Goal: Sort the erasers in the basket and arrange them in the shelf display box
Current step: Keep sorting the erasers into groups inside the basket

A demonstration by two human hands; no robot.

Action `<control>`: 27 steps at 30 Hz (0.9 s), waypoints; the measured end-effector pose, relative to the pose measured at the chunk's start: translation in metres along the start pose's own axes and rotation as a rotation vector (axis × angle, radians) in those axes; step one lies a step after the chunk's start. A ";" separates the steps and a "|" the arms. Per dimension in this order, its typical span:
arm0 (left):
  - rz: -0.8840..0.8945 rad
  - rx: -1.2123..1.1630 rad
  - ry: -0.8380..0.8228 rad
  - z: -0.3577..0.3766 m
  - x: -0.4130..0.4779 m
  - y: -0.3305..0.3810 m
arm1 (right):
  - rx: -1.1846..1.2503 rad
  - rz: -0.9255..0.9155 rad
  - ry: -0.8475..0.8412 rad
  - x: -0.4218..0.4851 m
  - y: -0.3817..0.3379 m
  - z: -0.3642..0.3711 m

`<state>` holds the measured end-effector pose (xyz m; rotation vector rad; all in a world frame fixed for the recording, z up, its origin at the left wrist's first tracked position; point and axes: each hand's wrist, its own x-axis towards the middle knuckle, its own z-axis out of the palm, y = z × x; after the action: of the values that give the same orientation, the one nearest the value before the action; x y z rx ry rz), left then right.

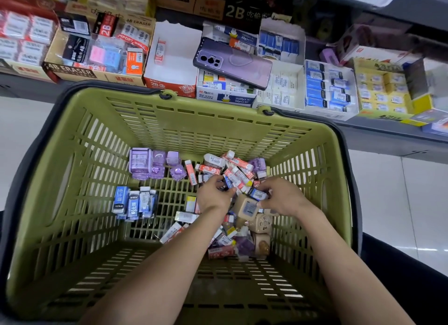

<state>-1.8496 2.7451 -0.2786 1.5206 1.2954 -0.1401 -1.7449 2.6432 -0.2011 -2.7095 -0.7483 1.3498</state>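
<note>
Both hands are deep in the basket. The left hand curls thumb and forefinger round a small eraser at the edge of the pile, and the right hand pinches a blue eraser between fingertips and thumb. The pile crowds the right wall, leaving bare floor to the left and near side. A white box holding one eraser sits just past the far rim.

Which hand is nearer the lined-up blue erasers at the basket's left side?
Left. The left hand sits right of the blue erasers, at the mixed pile; the right hand, pinching a dark eraser, is farther right.
</note>
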 end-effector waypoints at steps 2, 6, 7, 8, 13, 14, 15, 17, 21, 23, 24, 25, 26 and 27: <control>-0.021 -0.021 0.020 0.003 0.000 0.001 | 0.004 -0.012 0.009 -0.002 0.002 0.002; -0.090 -0.134 0.029 0.006 0.002 0.007 | 0.218 0.026 0.007 -0.001 0.003 0.006; -0.096 -0.148 0.021 0.006 0.003 0.008 | 0.273 0.042 0.004 -0.001 0.003 0.006; -0.099 -0.157 0.005 0.007 0.002 0.009 | 0.333 0.062 -0.003 -0.002 0.003 0.006; -0.092 -0.212 -0.029 0.002 0.001 0.010 | 0.547 0.102 0.023 -0.006 0.002 0.007; -0.092 -0.219 -0.029 -0.001 -0.001 0.010 | 0.586 0.101 0.045 -0.008 0.003 0.007; -0.084 -0.217 -0.033 -0.005 -0.002 0.009 | 0.624 0.101 0.074 -0.009 0.004 0.008; -0.036 -0.223 -0.054 -0.015 -0.006 0.009 | 0.740 0.108 0.128 -0.013 0.006 0.010; -0.022 -0.419 -0.227 -0.045 -0.021 0.024 | 0.995 0.120 0.143 -0.026 0.000 0.009; -0.062 -0.519 -0.351 -0.059 -0.029 0.031 | 1.072 0.073 0.136 -0.033 -0.007 0.008; -0.081 -0.542 -0.396 -0.065 -0.032 0.032 | 1.082 0.042 0.132 -0.036 -0.011 0.011; -0.105 -0.576 -0.434 -0.070 -0.036 0.034 | 1.067 0.012 0.137 -0.040 -0.015 0.014; -0.122 -0.605 -0.467 -0.074 -0.039 0.034 | 1.049 -0.017 0.154 -0.042 -0.021 0.018; -0.145 -0.646 -0.491 -0.078 -0.043 0.035 | 1.029 -0.041 0.177 -0.044 -0.026 0.024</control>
<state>-1.8798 2.7827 -0.1964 0.7749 0.9240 -0.1567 -1.7957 2.6426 -0.1770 -1.9128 -0.0275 1.0295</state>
